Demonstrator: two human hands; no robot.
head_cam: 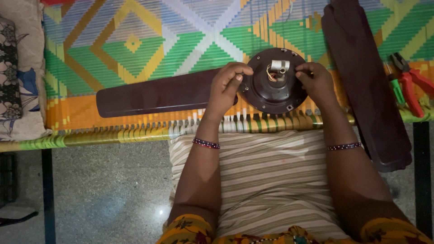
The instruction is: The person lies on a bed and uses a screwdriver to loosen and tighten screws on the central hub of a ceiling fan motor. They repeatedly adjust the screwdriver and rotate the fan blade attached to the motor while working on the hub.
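Holding the fan motor (274,83) steady near the front edge of the woven cot (135,45) looks like the point here: your left hand (224,88) is curled around its rim where the attached blade (153,96) joins, your right hand (318,82) pinching the opposite rim. Keep both grips snug and even (loose wires (271,74) stick up at the hub), so it probably won't tip toward the loose blades (361,81) or pliers (413,83).

Both forearms reach up toward twelve o'clock, a beaded bangle on each wrist. The left hand (224,88) curls, fingers bent toward three o'clock. The right hand (318,83) curls, fingers toward nine.
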